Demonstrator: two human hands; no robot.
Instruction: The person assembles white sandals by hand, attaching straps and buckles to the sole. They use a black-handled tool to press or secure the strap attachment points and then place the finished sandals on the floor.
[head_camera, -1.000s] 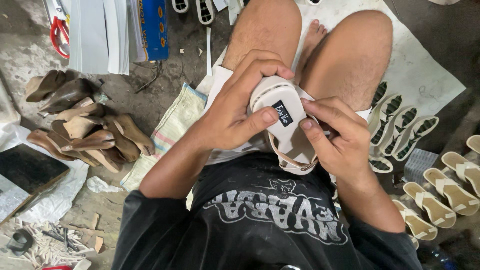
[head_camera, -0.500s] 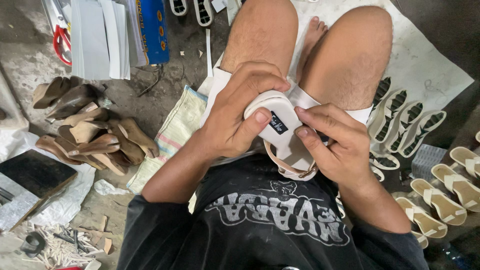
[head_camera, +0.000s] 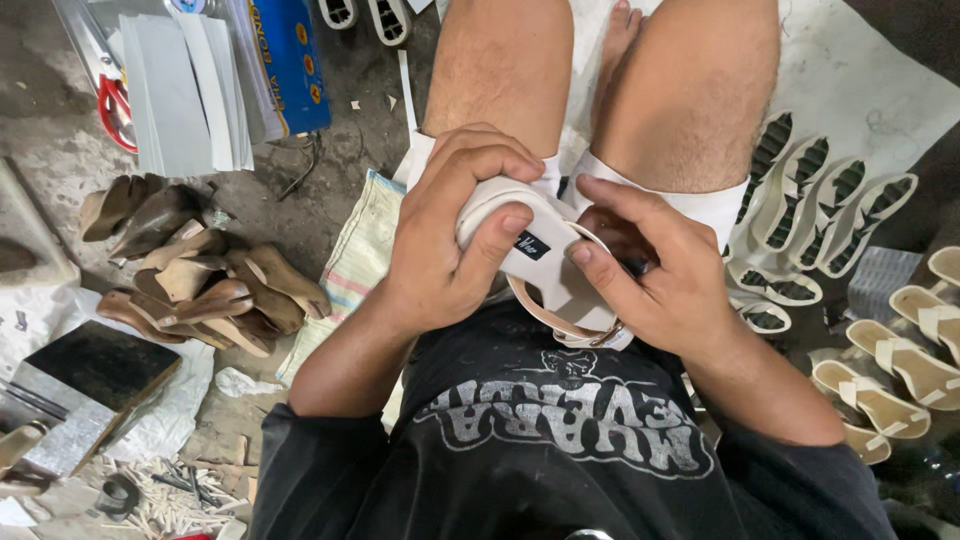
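A white sandal (head_camera: 540, 262) was held over the lap, gripped around its far end by the left hand (head_camera: 455, 235). Its near side was pinched by the right hand (head_camera: 660, 275). Wooden shoe lasts (head_camera: 205, 280) were piled to the left.

A sandal (head_camera: 545, 265) sits between both hands above the lap, left hand (head_camera: 455, 235) to its left, right hand (head_camera: 655, 275) to its right. Wooden lasts (head_camera: 200, 275) are heaped far left; finished sandals (head_camera: 900, 365) lie right.
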